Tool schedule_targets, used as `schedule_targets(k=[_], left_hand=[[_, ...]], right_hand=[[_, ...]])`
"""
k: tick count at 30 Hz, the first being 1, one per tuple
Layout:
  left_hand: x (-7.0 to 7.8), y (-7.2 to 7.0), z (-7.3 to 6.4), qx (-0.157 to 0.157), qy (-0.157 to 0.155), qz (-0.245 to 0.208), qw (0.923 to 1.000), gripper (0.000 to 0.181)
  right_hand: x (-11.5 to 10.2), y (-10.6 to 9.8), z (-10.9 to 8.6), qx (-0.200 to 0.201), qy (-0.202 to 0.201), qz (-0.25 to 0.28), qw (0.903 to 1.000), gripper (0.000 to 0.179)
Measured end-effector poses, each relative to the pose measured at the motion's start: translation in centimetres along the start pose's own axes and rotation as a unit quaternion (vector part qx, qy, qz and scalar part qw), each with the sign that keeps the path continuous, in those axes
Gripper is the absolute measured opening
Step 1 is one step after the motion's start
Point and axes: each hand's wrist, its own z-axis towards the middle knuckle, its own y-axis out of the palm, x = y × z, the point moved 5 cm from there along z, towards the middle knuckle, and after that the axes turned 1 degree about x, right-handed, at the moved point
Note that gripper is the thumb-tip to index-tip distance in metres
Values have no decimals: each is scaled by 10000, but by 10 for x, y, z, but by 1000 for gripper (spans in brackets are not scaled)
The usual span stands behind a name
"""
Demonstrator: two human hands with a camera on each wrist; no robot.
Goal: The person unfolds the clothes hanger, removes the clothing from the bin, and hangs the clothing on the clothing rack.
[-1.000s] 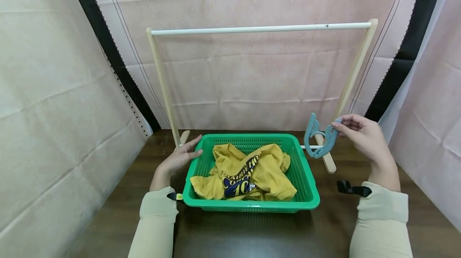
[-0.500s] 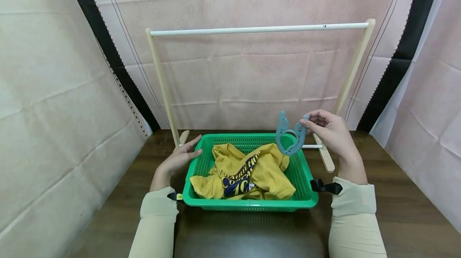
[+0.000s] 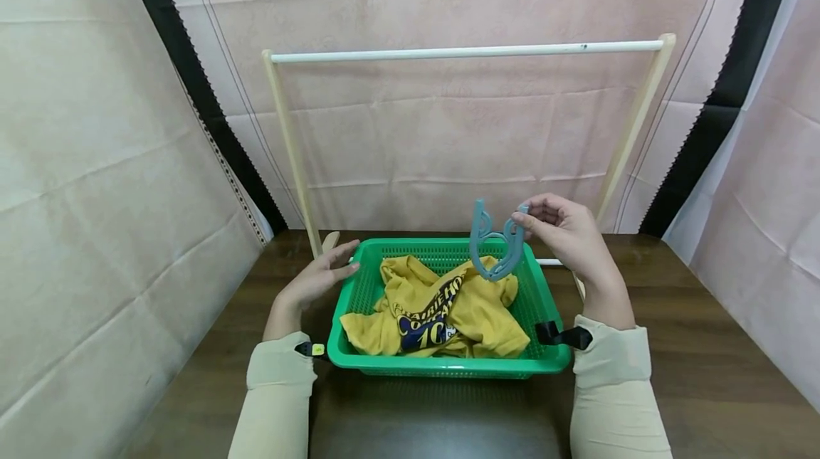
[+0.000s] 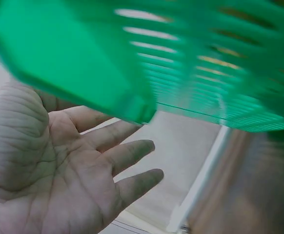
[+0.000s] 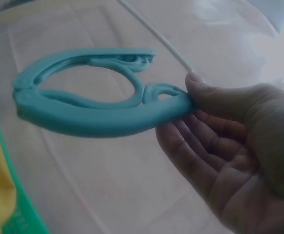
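A light-blue folding clothes hanger (image 3: 475, 245), folded into a U shape, is in the air above the back right of the green basket (image 3: 448, 366). My right hand (image 3: 570, 238) pinches one end of it between thumb and fingers; the right wrist view shows the hanger (image 5: 98, 122) close up. A crumpled yellow shirt (image 3: 487, 313) with dark blue print lies in the basket. At the basket's left rim is my left hand (image 3: 314, 282), its fingers extended and the palm facing the basket. Its fingertips lie close to the rim in the left wrist view; contact is hard to tell.
Behind the basket stands a rack with a white horizontal bar (image 3: 461, 53) on two pale posts. A lower white rod (image 3: 549, 262) shows right of the basket. The brown table (image 3: 442, 420) is enclosed by pale fabric walls (image 3: 160, 231).
My right hand has carried the hanger leftward, from right of the basket to above its back right part. My left hand stays at the basket's left rim.
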Motion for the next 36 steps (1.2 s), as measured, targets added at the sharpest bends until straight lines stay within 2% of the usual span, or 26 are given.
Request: schedule_targets(k=[7,11,14,17,19,23,26,29,36], left_hand=[[38,-8,-6,154,425,-16,9990,54],[62,-11,-19,157,566,459,9972,50],[87,-10,-32,223,780,898,9926,48],[118,3,-42,305,1054,1207,9866,48],[140,18,-45,365,1249,1385,9818,48],[171,55,-36,712,1482,1537,9743,52],[181,77,-24,966,1509,1316,9750,53],[183,89,-14,1108,1547,1041,9762,49],[175,96,-5,1094,1644,627,9783,30]], right_hand=[[-13,11,3,-202,-273,-218,9992,25],[-18,16,2,-337,-344,-198,9986,23],[-21,18,2,-375,-416,-170,9983,21],[-25,19,2,-422,-491,-108,9978,20],[-27,20,2,-464,-540,-47,9975,20],[-30,23,2,-524,-598,113,9968,19],[-32,26,1,-524,-626,171,9965,18],[-33,31,-1,-568,-634,214,9961,16],[-32,43,-4,-820,-601,267,9945,15]])
